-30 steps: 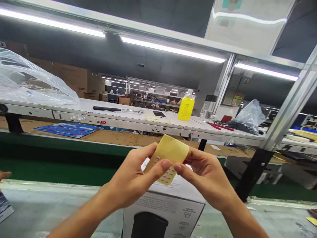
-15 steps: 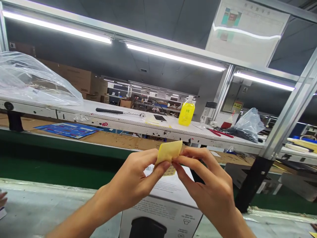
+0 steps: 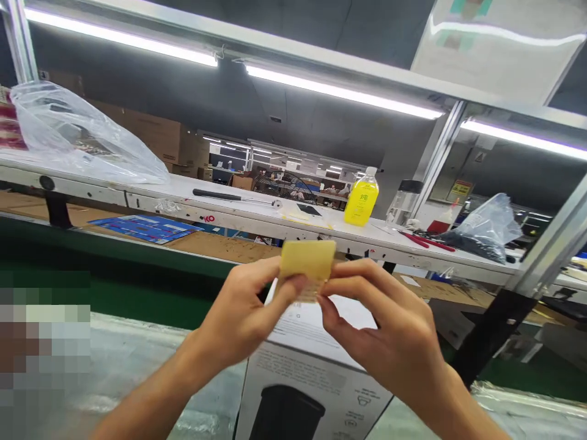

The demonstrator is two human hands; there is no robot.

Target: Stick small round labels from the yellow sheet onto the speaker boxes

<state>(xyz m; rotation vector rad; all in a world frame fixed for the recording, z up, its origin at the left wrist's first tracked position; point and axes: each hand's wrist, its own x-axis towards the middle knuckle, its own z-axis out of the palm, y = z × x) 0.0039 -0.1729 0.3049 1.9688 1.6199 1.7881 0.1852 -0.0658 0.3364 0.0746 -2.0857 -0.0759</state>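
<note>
Both my hands are raised in front of me, pinching a small yellow sticker sheet (image 3: 306, 260) that is folded over at the top. My left hand (image 3: 241, 315) grips its left side between thumb and fingers. My right hand (image 3: 376, 324) pinches its right side, thumb near the lower edge. Directly below them stands a white product box (image 3: 316, 366) with a black cylinder printed on its front face.
A green conveyor belt (image 3: 114, 287) runs behind the box. Above it a white shelf (image 3: 257, 220) carries a clear plastic bag (image 3: 82, 137), a yellow bottle (image 3: 361, 198), a black tool, red pliers and another bag (image 3: 488, 223). A metal post (image 3: 545, 256) rises at right.
The sticker sheet has been folded down smaller and lifted slightly between my fingers. My view has shifted left and a little down, so the box and shelf sit further right.
</note>
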